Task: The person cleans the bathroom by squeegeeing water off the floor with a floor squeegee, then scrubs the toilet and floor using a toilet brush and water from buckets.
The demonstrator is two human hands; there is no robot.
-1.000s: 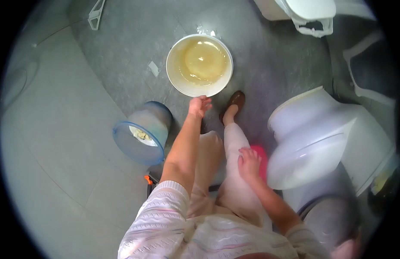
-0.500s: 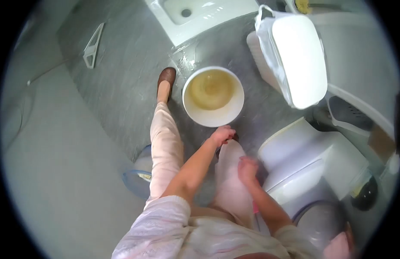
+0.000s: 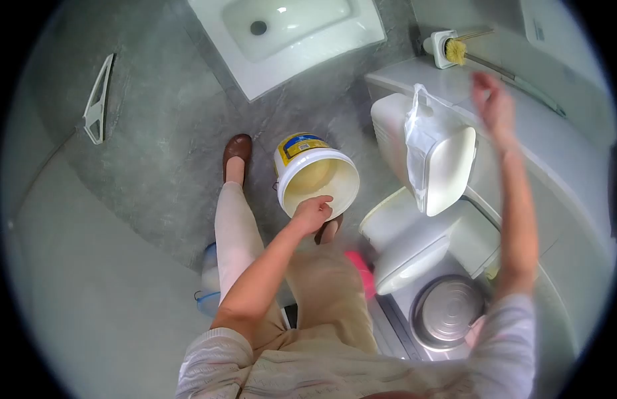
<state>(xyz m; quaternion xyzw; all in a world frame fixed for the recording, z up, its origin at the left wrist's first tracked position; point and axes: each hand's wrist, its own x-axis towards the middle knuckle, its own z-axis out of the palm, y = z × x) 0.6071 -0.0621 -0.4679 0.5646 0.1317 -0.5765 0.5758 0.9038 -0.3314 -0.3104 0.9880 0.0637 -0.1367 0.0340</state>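
The white bucket (image 3: 305, 145) with a yellow and blue label leans toward me, its open mouth facing up at me and yellowish inside. My left hand (image 3: 312, 213) grips the near edge of its rim, fingers curled. Raised at the right, my right hand (image 3: 493, 106) is over the pale ledge, nearest to the yellow-bristled brush (image 3: 455, 51); motion blur hides whether its fingers hold anything. Below that hand stands a bin (image 3: 449, 169) with a white lid and a bag around its rim.
A white sink (image 3: 275, 80) is at the top. The toilet (image 3: 408, 256) and a round metal basin (image 3: 449, 309) are at the lower right. A blue-rimmed bin (image 3: 207, 304) is partly behind my leg. A white bracket (image 3: 99, 100) is at the left.
My right hand has risen from my thigh to the upper right. The bucket has tipped toward me and its label shows. The view has shifted, bringing more of the sink and ledge into sight.
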